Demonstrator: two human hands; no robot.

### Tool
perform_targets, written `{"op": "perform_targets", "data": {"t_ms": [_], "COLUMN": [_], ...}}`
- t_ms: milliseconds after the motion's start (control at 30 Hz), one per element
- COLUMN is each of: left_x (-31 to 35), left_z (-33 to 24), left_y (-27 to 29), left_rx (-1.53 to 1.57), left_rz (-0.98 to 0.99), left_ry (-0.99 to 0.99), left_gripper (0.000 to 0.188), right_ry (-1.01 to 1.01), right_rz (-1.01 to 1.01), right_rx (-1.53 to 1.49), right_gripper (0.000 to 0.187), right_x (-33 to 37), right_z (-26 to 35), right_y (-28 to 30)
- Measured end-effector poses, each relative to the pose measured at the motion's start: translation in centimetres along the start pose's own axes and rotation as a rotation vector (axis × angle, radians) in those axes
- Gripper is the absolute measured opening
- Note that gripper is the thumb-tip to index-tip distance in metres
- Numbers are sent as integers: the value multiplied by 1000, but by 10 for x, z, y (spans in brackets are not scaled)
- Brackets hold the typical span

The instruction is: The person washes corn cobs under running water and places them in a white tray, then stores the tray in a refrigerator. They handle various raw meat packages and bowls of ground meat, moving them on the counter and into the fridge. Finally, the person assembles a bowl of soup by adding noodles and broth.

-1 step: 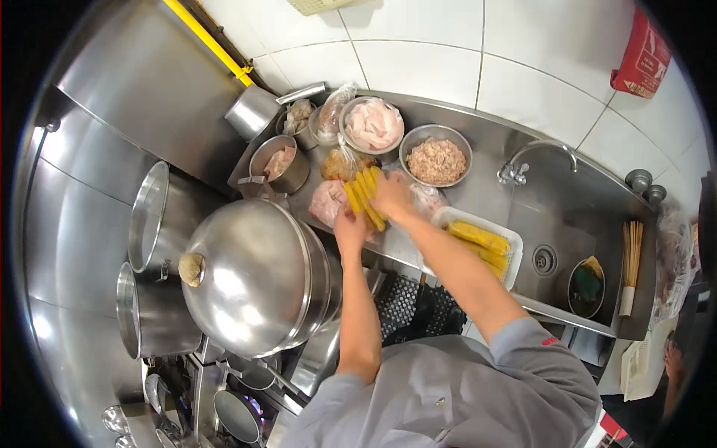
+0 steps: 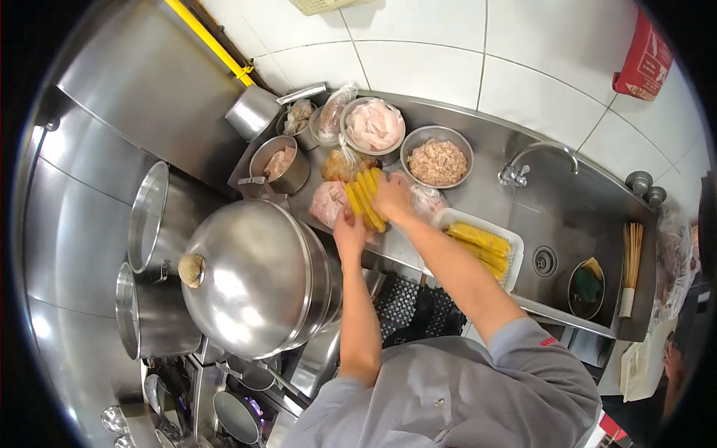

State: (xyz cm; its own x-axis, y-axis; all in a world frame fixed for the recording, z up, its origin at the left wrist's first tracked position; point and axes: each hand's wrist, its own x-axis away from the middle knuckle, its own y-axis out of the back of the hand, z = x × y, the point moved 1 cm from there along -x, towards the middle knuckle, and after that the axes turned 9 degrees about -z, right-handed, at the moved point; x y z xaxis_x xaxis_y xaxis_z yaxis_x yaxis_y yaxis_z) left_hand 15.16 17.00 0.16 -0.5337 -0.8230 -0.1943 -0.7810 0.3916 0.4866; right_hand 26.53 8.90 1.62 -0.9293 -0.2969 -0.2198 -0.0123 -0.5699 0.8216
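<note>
A side-by-side bunch of long yellow rolls (image 2: 358, 196) lies between my hands over the steel counter. My right hand (image 2: 392, 198) curls over their right side, its fingers bent around the rolls. At their lower left, my left hand (image 2: 349, 230) pinches the near ends. Under and left of the bunch sits a plastic bag of pale pink meat (image 2: 327, 203). A second clear bag (image 2: 427, 200) lies just right of my right hand. More yellow rolls (image 2: 482, 237) rest in a white basket (image 2: 515, 257) beside my right forearm.
Behind my hands stand a bowl of minced meat (image 2: 438, 160), a bowl of pale meat pieces (image 2: 373, 125) and a pot with meat (image 2: 287, 166). A large domed steel lid (image 2: 246, 280) crowds my left arm. The sink (image 2: 553, 216) with its faucet (image 2: 523, 166) lies right.
</note>
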Motion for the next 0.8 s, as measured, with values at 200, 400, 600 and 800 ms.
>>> {"op": "perform_targets", "data": {"t_ms": [200,400,600,800], "left_x": [17,6,35,86], "left_z": [-9,-37,-98,-110], "left_y": [22,-7,-14,-36], "left_rx": [87,692,909,944], "left_rz": [-163,294,742,881], "left_ry": [-80,392,619,658], "left_gripper": [36,44,44,29], "right_ry": [-57,-441,-9,-371], "right_rz": [104,705,582,436], "right_rx": [-40,-989,-871,-1080], "right_gripper": [54,25,60,55], "right_x": [-2,-44,21,79], "right_z": [12,-53,-71,-118], "right_y": [13,13,157,216]}}
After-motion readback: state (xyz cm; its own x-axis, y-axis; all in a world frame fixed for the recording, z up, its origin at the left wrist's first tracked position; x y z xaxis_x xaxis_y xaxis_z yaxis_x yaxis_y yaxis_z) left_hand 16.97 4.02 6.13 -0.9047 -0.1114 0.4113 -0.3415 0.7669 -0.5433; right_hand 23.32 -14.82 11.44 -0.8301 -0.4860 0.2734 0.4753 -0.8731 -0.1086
